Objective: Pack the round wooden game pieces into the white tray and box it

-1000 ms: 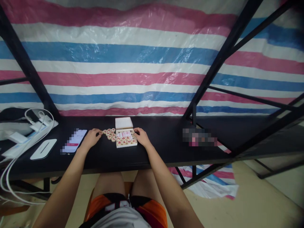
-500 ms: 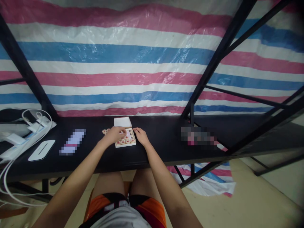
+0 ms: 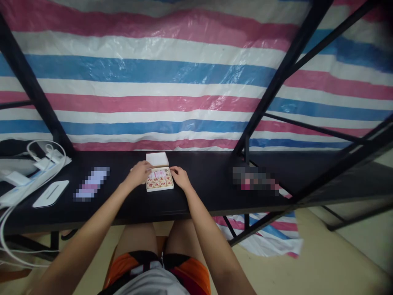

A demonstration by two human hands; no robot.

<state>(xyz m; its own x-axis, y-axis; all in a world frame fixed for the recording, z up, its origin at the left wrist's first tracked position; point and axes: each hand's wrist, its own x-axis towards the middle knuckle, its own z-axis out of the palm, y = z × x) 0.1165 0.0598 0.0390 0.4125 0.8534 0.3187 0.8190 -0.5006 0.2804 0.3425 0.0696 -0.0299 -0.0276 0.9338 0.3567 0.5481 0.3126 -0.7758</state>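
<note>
A small pale box [image 3: 159, 180] holding several round wooden game pieces with red marks sits on the black table [image 3: 199, 196]. Its white lid [image 3: 157, 159] lies just behind it. My left hand [image 3: 138, 173] rests at the box's left edge with its fingers curled, covering the loose pieces that lie there; what it holds is hidden. My right hand [image 3: 180, 177] touches the box's right side, fingers bent against its wall.
A phone [image 3: 91, 182] lies left of the box, then a white flat device [image 3: 50, 193] and a power strip with white cables [image 3: 37, 166]. A blurred object [image 3: 254, 180] lies on the right. Black frame bars [image 3: 270, 94] rise behind, before a striped tarp.
My left hand went from the loose pieces on the left to over the box, then drew back to the box's left edge. The right hand has stayed at the box's right side.
</note>
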